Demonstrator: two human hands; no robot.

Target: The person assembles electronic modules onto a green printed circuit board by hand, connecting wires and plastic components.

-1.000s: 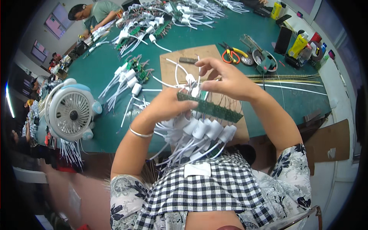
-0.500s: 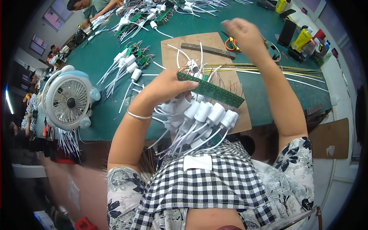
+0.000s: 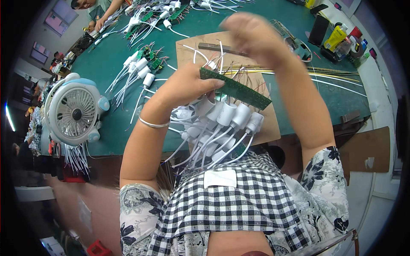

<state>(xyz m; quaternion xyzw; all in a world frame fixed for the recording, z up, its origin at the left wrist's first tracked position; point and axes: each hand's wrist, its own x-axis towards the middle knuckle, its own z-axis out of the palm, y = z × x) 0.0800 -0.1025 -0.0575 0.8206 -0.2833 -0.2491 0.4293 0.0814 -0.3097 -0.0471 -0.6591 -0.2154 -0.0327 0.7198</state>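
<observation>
My left hand (image 3: 184, 86) is closed on the end of a long green circuit board (image 3: 239, 90), thumb lying on its face. The board is tilted, with thin wires standing up behind it. Below and against the board hangs a cluster of white cylindrical sockets (image 3: 226, 114) with white cables trailing toward my apron. My right hand (image 3: 253, 39) is raised above the brown board sheet (image 3: 188, 48), apart from the circuit board. Motion smears its fingers, so what it holds, if anything, cannot be made out. A dark flat bar (image 3: 209, 47) lies beside it on the sheet.
On the green table (image 3: 192, 32), more sockets with green boards (image 3: 141, 68) lie left, and a larger pile (image 3: 158, 15) farther back. A white fan (image 3: 76, 113) stands at left. Long thin strips (image 3: 316, 76) and a yellow bottle (image 3: 335, 38) are at right. A co-worker's hand (image 3: 101, 22) works far left.
My right hand has moved left and slightly toward me, now covering the orange-handled tool on the table. My left hand still holds the circuit board, and the view has shifted slightly.
</observation>
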